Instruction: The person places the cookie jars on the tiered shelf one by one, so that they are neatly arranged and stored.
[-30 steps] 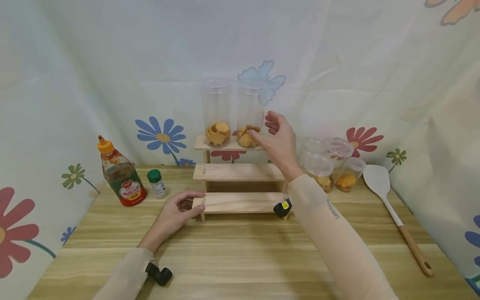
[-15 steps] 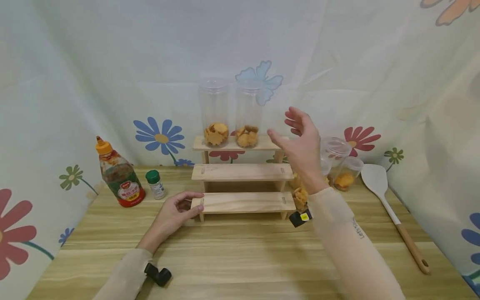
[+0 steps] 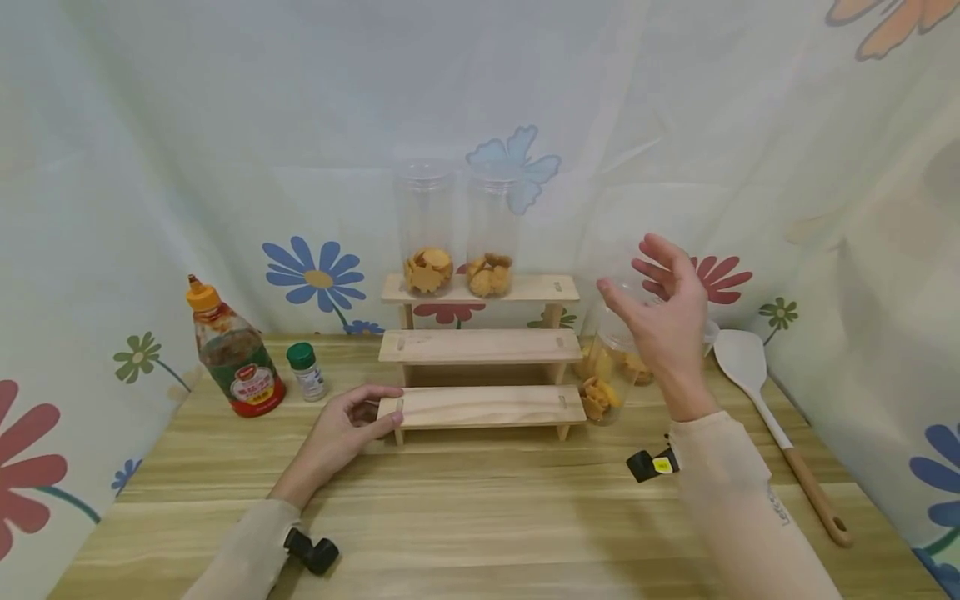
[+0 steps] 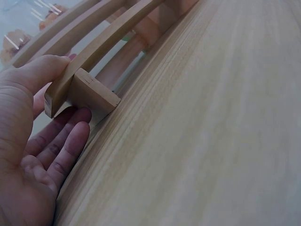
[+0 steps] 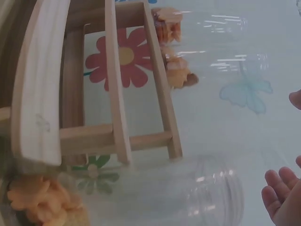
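Observation:
My left hand (image 3: 341, 429) grips the left end of a three-tier wooden rack (image 3: 480, 346), with its thumb on the lowest board. In the left wrist view the fingers (image 4: 70, 146) curl below that board, beside its leg. Two tall clear jars with orange biscuits, a left jar (image 3: 427, 268) and a right jar (image 3: 490, 271), stand on the top tier. My right hand (image 3: 671, 321) hangs in the air with fingers spread and holds nothing. It overlaps several lidded snack jars (image 3: 598, 400) right of the rack, partly hiding them. One tall jar (image 5: 155, 193) shows close in the right wrist view.
At the left stand a red sauce bottle (image 3: 240, 358) with an orange cap and a small green-capped shaker (image 3: 306, 372). A white spatula (image 3: 780, 429) with a wooden handle lies at the right. A flowered cloth (image 3: 337, 100) hangs behind the wooden table (image 3: 465, 517).
My right hand has drawn away from the right jar on the top tier and moved right, over the jars beside the rack. The left hand keeps its grip on the rack.

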The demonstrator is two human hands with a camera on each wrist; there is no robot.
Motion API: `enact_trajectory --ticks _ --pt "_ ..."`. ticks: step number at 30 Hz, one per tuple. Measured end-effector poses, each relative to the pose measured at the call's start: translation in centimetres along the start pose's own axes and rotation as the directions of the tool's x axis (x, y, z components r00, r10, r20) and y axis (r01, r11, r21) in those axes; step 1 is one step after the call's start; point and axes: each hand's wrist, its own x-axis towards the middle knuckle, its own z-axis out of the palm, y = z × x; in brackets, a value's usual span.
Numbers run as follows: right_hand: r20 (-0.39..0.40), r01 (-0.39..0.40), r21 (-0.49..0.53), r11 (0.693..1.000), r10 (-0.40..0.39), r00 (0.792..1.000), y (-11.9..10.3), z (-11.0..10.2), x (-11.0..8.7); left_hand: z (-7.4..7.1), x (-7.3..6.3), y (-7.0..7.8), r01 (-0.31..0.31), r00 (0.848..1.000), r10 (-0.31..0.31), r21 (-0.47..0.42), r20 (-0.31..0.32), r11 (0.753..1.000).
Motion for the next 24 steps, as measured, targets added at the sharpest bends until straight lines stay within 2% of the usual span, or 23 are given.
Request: enact_trajectory --ticks 11,17,24 --pt "-0.01 -0.059 -0.014 0.998 0.059 0.998 3.0 -2.5 -2.2 -0.2 -0.1 -0.2 0.009 1.0 -0.009 -0.002 0.006 1.0" --pt "0.003 -0.129 -0.047 0.991 0.129 0.992 5.2 -3.1 -3.5 -0.2 -0.1 -0.1 0.015 1.0 -0.015 0.0 0.011 1.0" --pt "0.039 -0.198 -0.041 0.979 0.199 0.979 7.2 -3.3 -4.9 0.0 -0.1 0.1 0.016 1.0 -0.016 0.001 0.01 1.0"
